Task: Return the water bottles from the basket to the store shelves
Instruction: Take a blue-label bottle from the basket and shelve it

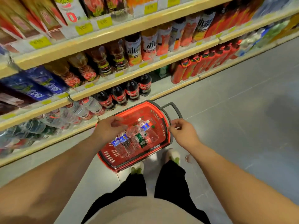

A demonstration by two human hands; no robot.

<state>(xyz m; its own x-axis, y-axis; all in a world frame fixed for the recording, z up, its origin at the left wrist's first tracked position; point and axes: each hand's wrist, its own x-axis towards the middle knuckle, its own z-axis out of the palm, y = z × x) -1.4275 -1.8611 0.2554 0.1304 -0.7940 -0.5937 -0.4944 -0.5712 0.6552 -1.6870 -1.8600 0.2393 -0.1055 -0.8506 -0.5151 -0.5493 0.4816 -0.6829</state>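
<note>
A red plastic basket [111, 159] with a grey handle [174, 109] stands on the floor in front of my feet. Several clear water bottles lie in it: two with blue labels [123, 139] at the left, one with a blue label [145, 126] farther back, one with a green label [140, 139] in the middle. My left hand [107, 128] hovers over the basket's left rim, fingers loosely curled, holding nothing. My right hand [182, 131] hangs just outside the right rim, fingers apart and empty.
Shelves run along the left and far side. The bottom shelf [48, 141] holds clear water bottles [77, 110] and dark cola bottles [132, 91]. Higher shelves carry tea and juice bottles with yellow price tags. Grey floor [242, 110] spreads to the right.
</note>
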